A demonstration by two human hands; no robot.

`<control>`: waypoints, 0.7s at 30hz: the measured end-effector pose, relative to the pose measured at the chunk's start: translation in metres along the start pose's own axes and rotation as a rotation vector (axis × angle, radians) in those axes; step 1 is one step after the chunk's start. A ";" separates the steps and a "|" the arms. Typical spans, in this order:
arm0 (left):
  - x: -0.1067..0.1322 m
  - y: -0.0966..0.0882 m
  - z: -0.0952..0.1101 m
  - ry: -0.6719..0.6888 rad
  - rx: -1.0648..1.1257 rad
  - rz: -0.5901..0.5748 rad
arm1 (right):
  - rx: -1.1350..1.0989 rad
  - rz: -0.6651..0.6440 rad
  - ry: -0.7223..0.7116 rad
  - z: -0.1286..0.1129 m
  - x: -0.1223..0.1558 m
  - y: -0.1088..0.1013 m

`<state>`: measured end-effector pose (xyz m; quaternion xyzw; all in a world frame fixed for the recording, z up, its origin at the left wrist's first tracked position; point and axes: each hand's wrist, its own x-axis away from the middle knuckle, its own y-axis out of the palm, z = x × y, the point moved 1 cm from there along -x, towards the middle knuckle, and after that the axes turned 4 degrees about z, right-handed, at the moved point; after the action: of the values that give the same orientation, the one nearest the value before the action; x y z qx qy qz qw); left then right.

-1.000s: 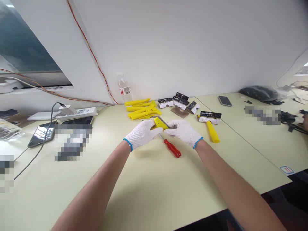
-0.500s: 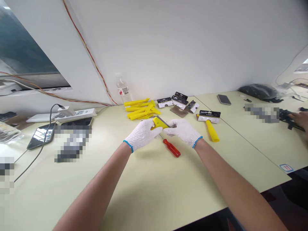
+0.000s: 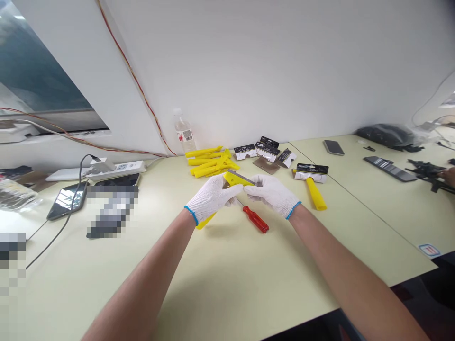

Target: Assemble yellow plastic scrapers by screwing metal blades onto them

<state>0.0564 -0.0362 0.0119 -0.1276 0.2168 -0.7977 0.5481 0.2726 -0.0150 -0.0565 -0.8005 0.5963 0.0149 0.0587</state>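
Both my hands wear white knit gloves with blue cuffs. My left hand (image 3: 212, 200) is wrapped round a yellow scraper (image 3: 234, 178); its handle end sticks out below the wrist and its head points up to the right. My right hand (image 3: 272, 194) pinches the metal blade at the scraper's head. A red-handled screwdriver (image 3: 255, 219) lies on the pale table (image 3: 227, 279) just under my hands.
A pile of yellow handles (image 3: 210, 161), several black-and-white packaged parts (image 3: 265, 150) and a finished yellow scraper (image 3: 313, 182) lie behind. A water bottle (image 3: 183, 131) stands at the wall. Phones and a power strip (image 3: 117, 167) lie left. Another person's hand (image 3: 448, 176) works far right.
My left hand has tilted the scraper, so its handle end now shows below my wrist and its head sits higher. The other person's hand at the far right has drawn back.
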 end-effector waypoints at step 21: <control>0.000 0.006 0.003 -0.063 0.130 0.114 | 0.025 0.017 0.056 -0.011 0.000 0.009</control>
<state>0.0631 -0.0385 0.0114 -0.1042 0.1542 -0.7732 0.6063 0.2638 -0.0192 -0.0461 -0.7945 0.6048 -0.0144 0.0520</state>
